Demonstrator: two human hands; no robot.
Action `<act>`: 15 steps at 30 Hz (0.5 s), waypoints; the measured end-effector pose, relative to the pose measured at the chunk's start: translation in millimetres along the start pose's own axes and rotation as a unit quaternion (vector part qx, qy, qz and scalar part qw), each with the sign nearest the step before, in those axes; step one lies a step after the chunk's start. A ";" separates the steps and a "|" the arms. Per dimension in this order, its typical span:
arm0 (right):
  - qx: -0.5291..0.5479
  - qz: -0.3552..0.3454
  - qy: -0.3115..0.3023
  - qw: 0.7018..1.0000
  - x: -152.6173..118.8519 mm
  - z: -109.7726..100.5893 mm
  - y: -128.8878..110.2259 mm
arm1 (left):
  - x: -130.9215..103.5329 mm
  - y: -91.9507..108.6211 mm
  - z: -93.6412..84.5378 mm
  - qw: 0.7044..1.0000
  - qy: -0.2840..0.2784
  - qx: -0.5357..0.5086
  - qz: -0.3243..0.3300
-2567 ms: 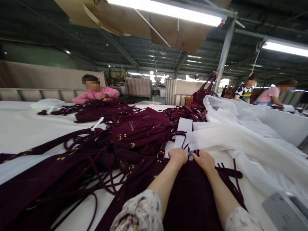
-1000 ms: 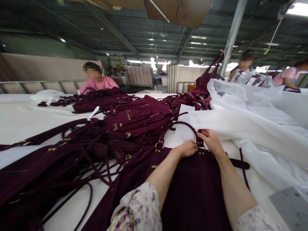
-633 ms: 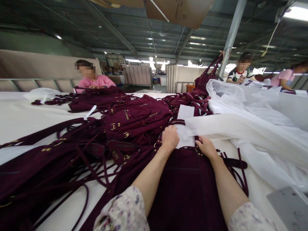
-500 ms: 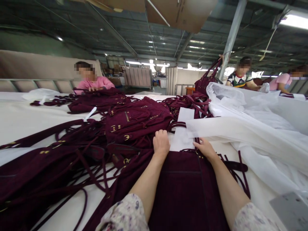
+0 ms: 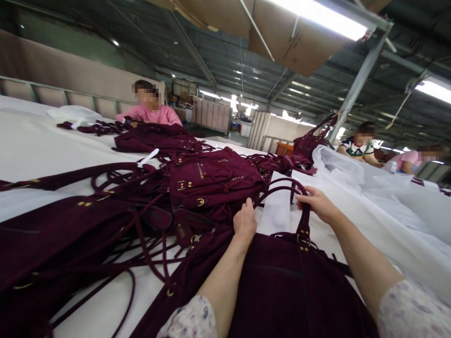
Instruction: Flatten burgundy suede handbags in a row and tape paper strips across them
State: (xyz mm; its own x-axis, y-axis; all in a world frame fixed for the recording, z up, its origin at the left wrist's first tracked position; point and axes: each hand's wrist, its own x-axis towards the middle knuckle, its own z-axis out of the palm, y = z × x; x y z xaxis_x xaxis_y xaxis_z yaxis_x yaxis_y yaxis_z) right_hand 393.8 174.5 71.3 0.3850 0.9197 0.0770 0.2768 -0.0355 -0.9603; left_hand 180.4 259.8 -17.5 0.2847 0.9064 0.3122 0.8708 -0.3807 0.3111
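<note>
A dark maroon bag [image 5: 278,281] lies in front of me, its paired handles [image 5: 282,184] arching up above its top edge. My right hand [image 5: 315,203] is closed around the right side of the handles. At their left end is my left hand [image 5: 245,219], its fingers curled closed on the handles where they meet the bag's top. White paper [image 5: 276,206] lies behind the bag, seen through the handle loop. Another maroon bag with gold-coloured fittings [image 5: 214,178] lies just beyond my left hand.
More maroon bags [image 5: 63,234] and tangled straps cover the left side of the white table [image 5: 24,141]. Translucent white sheeting [image 5: 380,202] is heaped at the right. A person in pink [image 5: 150,112] handles bags across the table; two other people are at the far right.
My right hand has moved right and up, and the bag's handles now stand raised in an arch. The white sheeting has shifted off to the right. The view has tilted.
</note>
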 end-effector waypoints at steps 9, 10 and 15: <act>-0.417 -0.221 -0.018 0.881 -76.6 -18.3 -35.3 | -0.8 31.3 -79.0 0.957 0.260 -0.064 0.114; -0.431 -0.219 -0.018 0.875 -83.7 -20.9 -35.9 | -2.9 35.5 -86.6 0.948 0.274 -0.063 0.148; -0.334 -0.190 -0.058 0.922 -98.7 -26.2 -39.0 | -13.2 53.7 -90.8 0.930 0.208 -0.058 0.297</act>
State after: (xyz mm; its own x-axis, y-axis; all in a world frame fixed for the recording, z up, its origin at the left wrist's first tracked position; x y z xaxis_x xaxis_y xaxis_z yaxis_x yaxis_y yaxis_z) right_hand 368.1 74.9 108.2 0.0632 0.9496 0.3072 0.8669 0.1003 -0.4883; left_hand 186.9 210.7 76.6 0.5001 0.3895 0.7734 0.5536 -0.8306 0.0603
